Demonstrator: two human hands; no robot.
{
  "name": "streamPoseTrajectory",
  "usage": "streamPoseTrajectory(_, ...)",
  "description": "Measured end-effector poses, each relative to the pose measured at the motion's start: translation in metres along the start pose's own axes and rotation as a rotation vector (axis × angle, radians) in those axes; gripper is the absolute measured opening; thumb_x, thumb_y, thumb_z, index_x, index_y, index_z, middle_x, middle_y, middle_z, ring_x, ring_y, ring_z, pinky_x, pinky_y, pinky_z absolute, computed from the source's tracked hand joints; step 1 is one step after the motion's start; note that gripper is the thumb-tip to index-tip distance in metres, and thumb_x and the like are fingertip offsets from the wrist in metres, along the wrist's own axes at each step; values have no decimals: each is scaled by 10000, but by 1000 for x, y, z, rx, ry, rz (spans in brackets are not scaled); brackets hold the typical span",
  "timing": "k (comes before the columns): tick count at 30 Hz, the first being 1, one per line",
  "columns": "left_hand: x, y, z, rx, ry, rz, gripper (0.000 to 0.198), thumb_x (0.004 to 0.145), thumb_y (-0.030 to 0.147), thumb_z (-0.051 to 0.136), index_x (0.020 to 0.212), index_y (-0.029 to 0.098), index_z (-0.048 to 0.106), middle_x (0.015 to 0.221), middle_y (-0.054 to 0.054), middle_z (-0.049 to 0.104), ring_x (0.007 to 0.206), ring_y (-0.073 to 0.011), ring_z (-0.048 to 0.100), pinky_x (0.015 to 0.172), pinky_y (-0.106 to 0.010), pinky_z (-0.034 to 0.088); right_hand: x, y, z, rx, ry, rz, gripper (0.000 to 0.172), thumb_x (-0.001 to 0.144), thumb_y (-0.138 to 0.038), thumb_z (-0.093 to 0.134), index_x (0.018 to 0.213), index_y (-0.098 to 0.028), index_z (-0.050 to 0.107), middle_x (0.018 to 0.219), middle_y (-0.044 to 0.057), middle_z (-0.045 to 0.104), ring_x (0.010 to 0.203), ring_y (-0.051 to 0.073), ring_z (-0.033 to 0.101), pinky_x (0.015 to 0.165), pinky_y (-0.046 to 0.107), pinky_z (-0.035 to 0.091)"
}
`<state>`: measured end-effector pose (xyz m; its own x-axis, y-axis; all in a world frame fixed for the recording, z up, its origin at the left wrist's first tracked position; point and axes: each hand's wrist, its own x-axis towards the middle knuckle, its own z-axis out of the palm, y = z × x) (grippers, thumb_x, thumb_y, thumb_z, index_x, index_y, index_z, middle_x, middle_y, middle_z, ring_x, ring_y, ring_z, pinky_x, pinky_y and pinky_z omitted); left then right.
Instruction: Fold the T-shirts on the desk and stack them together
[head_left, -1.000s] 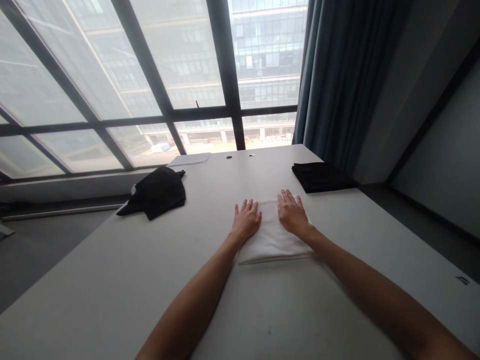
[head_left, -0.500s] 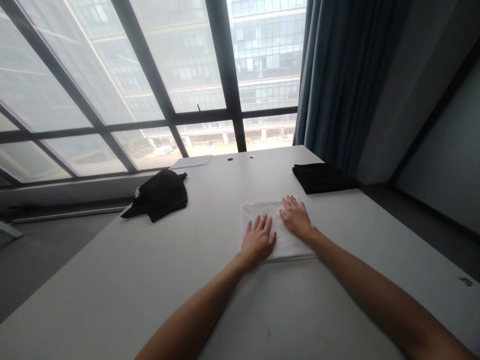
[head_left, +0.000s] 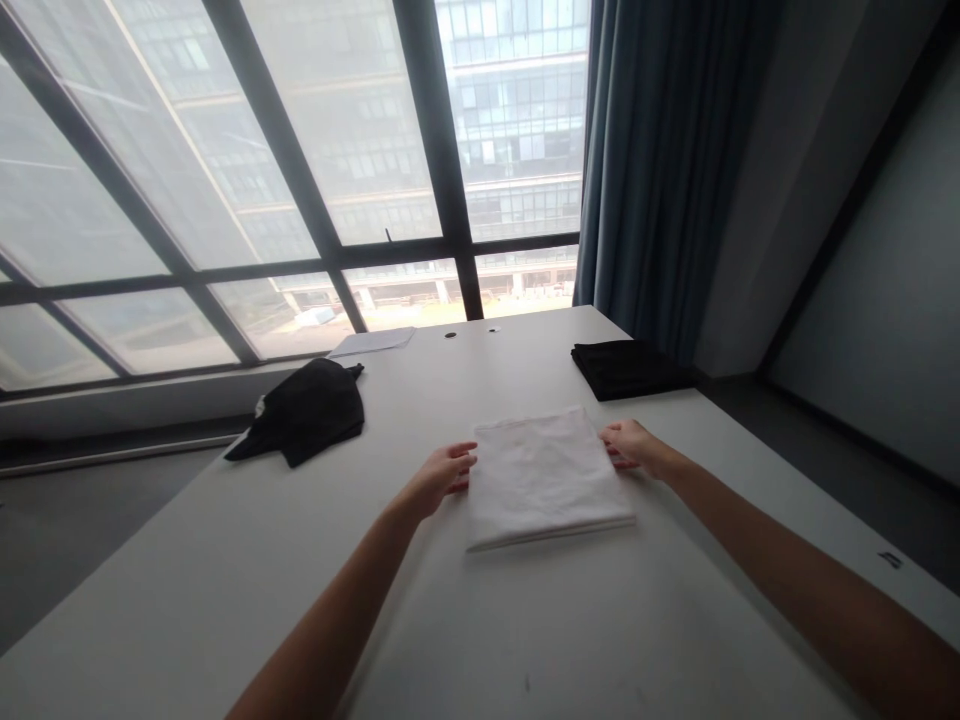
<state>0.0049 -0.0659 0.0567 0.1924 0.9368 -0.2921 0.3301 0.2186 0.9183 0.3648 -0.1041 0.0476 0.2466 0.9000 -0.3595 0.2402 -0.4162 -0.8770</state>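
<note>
Two bare hands flank a folded white cloth [head_left: 551, 475], which lies flat in a near-square on the white table [head_left: 450, 630], close to the middle of the view, its layered edge turned toward the person. The left hand [head_left: 439, 474] is at the cloth's left side, thumb and fingers slightly bent and spread apart, the tips right at the edge; the right hand [head_left: 636, 447] is at the opposite side, near its upper part, with fingers curled inward at the border. Whether either set of fingers pinches the fabric or merely touches it, I cannot tell. Farther off to the left, a crumpled black garment [head_left: 311, 410] lies at the table's edge, with thin white sheets [head_left: 373, 341] beyond it. Toward the far right corner rests a neatly folded black cloth [head_left: 630, 370], well apart from the crumpled one. A small dark round fitting [head_left: 451, 335] shows near the table's far end. Behind stand a large dark-framed window [head_left: 337, 120] and a blue curtain [head_left: 637, 150].
</note>
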Motion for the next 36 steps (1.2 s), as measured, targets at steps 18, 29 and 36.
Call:
streamPoseTrajectory(18, -10, -21, 33, 353, 151, 451, 613, 804, 107, 582, 1415, 153, 577, 1398, -125, 589, 1230, -236, 591, 1021, -335, 502, -3, -7, 8, -32, -191, 46, 141, 823, -188, 654, 959, -154, 640, 828, 35, 668, 663, 122, 604, 552, 199, 495)
streamPoseTrajectory(29, -11, 55, 76, -123, 60, 267, 747, 828, 258, 747, 1517, 238, 460, 1279, -120, 681, 944, -243, 722, 763, -339, 629, 0, -26, -71, 381, -192, -96, 445, 824, -169, 638, 1269, -187, 613, 1099, 120, 737, 894, 223, 713, 718, 273, 580)
streamPoseTrajectory(36, 90, 139, 156, -244, -17, 461, 758, 808, 208, 782, 1504, 180, 481, 1232, -135, 689, 882, -206, 713, 817, -348, 610, 60, -61, -187, 334, 10, -186, 406, 853, -154, 597, 1256, -192, 627, 1005, 85, 749, 803, 212, 712, 691, 293, 594)
